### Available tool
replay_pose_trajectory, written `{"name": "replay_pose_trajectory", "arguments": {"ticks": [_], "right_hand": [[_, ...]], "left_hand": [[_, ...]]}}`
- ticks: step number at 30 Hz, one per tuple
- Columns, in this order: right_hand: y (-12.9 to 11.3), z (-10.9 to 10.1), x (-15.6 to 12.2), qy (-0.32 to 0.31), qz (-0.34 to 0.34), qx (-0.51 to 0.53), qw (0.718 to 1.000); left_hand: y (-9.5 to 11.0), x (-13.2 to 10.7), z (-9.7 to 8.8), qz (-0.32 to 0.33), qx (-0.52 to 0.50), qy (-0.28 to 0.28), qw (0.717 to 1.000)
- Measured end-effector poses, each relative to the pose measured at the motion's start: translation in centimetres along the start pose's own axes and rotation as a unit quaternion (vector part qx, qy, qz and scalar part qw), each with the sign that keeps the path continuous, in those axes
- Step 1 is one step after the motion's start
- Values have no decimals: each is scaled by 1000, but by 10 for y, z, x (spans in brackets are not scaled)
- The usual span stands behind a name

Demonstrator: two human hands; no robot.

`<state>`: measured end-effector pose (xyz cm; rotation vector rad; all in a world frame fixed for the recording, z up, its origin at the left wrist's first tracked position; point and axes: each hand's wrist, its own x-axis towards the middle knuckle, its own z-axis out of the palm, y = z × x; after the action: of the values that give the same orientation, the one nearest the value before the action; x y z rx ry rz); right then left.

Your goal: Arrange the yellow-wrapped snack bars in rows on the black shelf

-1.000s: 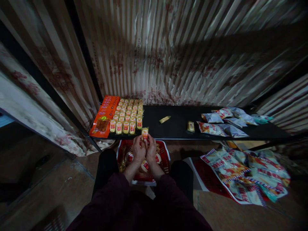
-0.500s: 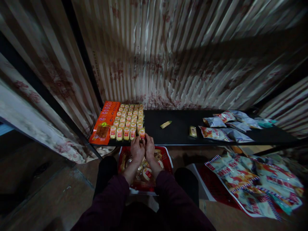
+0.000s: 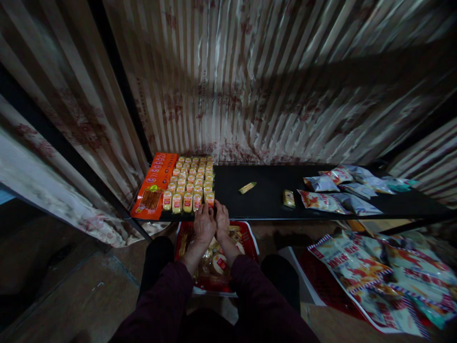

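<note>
Several packets [image 3: 220,263] occupy the middle basket [image 3: 249,244], larger bags [image 3: 344,261] the right basket [image 3: 319,275].

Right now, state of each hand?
Left hand: fingers curled at a small wrapped snack on the black shelf's front edge; grip cannot be told.
Right hand: fingers at the same snack; grip cannot be told.

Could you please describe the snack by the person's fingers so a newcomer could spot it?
On the black shelf before the striped curtain, find the block of yellow wrapped snacks toward the left. The wanted snack sits at the right end of the block's nearest row; unlike its neighbours, it has both the left hand and the right hand at its lower edge.
</note>
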<state>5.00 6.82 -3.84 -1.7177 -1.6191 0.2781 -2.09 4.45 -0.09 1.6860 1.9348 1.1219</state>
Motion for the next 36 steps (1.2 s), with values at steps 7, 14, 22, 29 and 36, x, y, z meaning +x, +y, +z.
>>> {"name": "replay_pose_trajectory", "arguments": {"ticks": [7,14,22,29,36], "right_hand": [[-3,-2,2,-11,-5,-16,1000],[-1,0,4,-16,-11,-16,1000],[-3,-2,7,-13,-22,-11,1000],[-1,0,8,-6,-25,-7,1000],[-3,2,10,-10,-13,-34,999]], "left_hand": [[-5,0,6,18,-23,16,999],[-5,-2,3,32,-12,1,999],[-9,2,6,13,-40,-10,999],[-11,3,9,-3,-105,-5,994],[-16,7,10,-3,-145,-15,989]]}}
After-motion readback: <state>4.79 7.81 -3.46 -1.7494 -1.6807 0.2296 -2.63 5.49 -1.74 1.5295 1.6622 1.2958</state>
